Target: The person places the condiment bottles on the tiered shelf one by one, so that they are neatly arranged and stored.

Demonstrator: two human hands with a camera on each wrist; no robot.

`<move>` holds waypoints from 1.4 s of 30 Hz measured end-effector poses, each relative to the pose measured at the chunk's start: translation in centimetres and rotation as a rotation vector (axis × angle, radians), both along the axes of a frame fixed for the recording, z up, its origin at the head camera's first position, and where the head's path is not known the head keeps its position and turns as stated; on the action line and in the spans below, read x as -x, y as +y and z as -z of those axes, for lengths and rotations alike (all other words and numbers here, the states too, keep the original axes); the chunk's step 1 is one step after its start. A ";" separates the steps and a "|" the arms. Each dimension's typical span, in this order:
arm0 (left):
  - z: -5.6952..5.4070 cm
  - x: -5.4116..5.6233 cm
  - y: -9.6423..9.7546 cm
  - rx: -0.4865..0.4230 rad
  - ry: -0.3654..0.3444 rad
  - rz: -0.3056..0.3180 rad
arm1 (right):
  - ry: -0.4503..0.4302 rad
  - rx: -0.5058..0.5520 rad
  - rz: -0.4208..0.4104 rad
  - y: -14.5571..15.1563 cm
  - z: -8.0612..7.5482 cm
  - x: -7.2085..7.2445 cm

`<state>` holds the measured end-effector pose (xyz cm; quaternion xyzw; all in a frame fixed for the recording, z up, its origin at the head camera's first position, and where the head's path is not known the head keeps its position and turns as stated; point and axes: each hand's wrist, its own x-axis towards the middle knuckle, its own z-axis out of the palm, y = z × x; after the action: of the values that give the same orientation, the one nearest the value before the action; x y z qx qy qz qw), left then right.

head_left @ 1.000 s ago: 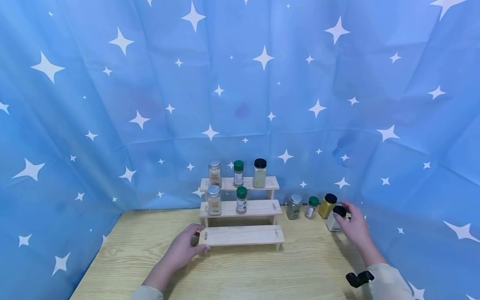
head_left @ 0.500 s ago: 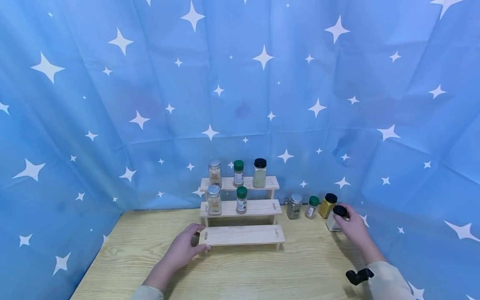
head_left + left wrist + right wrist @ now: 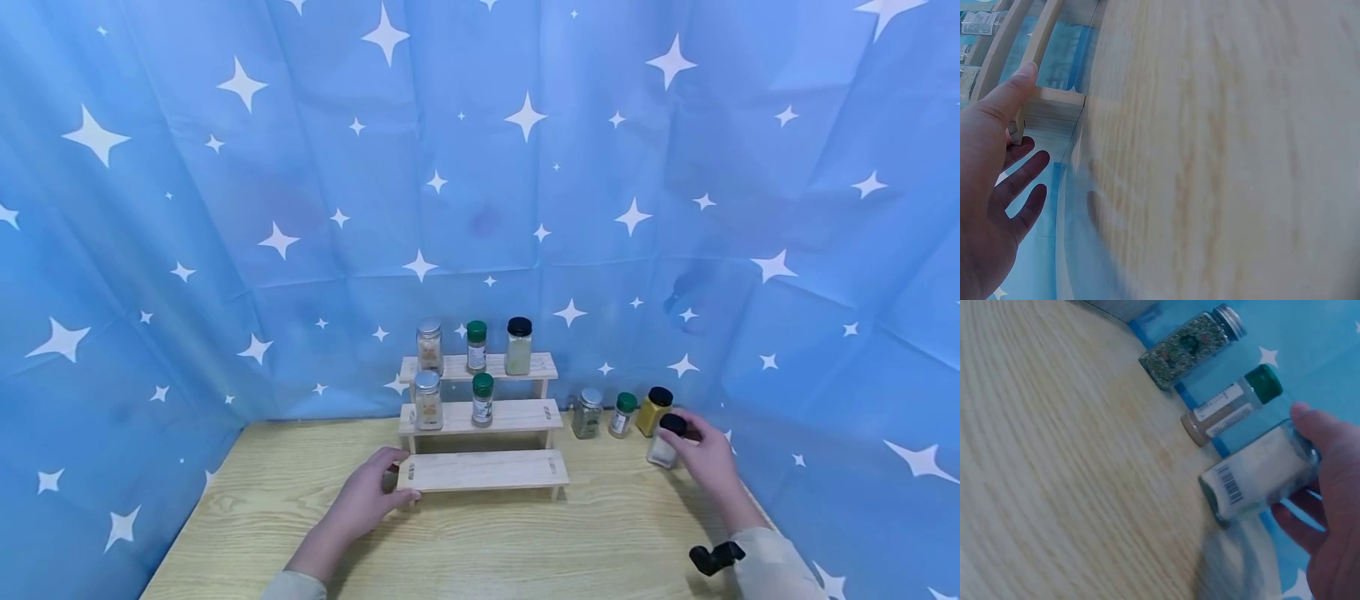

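Observation:
My right hand (image 3: 708, 457) pinches a spice jar (image 3: 662, 452) with a black cap and white contents near its top, at the table's right side. In the right wrist view this jar (image 3: 1257, 472) shows a barcode label, with the thumb and fingers about its cap end. The jar leans slightly; whether its base touches the table I cannot tell. My left hand (image 3: 363, 497) holds the left end of a three-step wooden spice rack (image 3: 483, 472) at its lowest step. In the left wrist view the thumb and index finger (image 3: 1019, 150) pinch the board's end, the other fingers apart.
Right of the rack stand a silver-capped herb jar (image 3: 587, 415), a green-capped jar (image 3: 622, 417) and a yellow jar (image 3: 654, 412) with a black cap. Several jars occupy the top and middle steps. A blue starry curtain (image 3: 480, 200) hangs behind the wooden table (image 3: 480, 550).
My right hand has shifted slightly left with the white jar, which now tilts a little. The left hand and the rack stay where they were.

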<state>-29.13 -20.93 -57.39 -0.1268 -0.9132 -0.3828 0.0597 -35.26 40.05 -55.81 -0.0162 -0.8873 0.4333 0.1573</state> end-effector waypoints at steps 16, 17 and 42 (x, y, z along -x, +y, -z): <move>0.1 -0.1 0.1 0.016 -0.001 0.002 | 0.179 -0.159 0.150 -5.9 -4.9 -2.0; 0.1 -0.1 0.1 0.016 -0.001 0.003 | 0.194 -0.164 0.152 -6.4 -5.3 -2.1; -0.1 -0.1 0.2 0.010 -0.014 -0.006 | 0.423 -0.184 0.102 -18.9 -11.9 -2.1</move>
<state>-29.01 -20.72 -57.29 -0.1215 -0.9159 -0.3788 0.0536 -33.16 21.17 -43.91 0.0446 -0.8684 0.3359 0.3621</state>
